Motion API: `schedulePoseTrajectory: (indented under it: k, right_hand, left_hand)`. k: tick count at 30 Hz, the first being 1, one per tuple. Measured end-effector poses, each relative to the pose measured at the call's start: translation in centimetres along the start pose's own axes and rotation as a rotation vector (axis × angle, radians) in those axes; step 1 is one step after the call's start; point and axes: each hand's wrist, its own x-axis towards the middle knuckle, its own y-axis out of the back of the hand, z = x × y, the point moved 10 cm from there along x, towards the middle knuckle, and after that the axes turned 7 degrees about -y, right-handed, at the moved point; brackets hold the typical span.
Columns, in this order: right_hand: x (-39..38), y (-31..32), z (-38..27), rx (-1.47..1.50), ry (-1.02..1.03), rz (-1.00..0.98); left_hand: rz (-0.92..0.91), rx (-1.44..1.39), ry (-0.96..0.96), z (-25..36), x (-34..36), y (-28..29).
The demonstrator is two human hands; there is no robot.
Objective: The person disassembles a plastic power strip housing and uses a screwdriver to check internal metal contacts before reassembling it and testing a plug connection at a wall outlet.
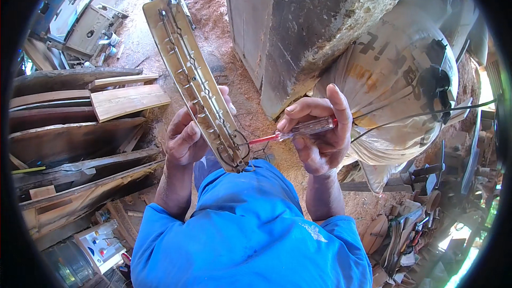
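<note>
A long, narrow tan casing [200, 82], which looks like an opened power strip, is held up at a slant in front of my chest. Inside it run metal strips, ribs and dark wires. My left hand [186, 136] grips the casing around its lower half, thumb on the near side and fingertips showing past the far edge. In my right hand [322, 133] is a screwdriver [306, 128] with a clear handle and a red-sleeved shaft. Its tip points left and meets the casing's near end among the wires; exact contact is hard to make out.
Wooden boards [130, 101] are stacked at the left. A large stuffed white sack [394, 90] stands at the right beside a grey panel [298, 16]. A dark cable [416, 117] crosses the sack. Sawdust [205, 0] covers the floor; tools and scraps [400, 234] lie lower right.
</note>
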Motion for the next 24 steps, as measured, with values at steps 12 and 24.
schedulePoseTrajectory:
  k: [12, 24]
  right_hand:
    - [-1.0, 1.2, -1.0, 0.02, 0.114, 0.205]
    - [-4.0, -3.0, 0.0, -0.347, -0.053, 0.03]
  left_hand:
    - [0.07, -0.024, -0.136, 1.6, 0.2, 0.4]
    - [0.093, 0.056, -0.354, 5.0, 0.2, 2.6]
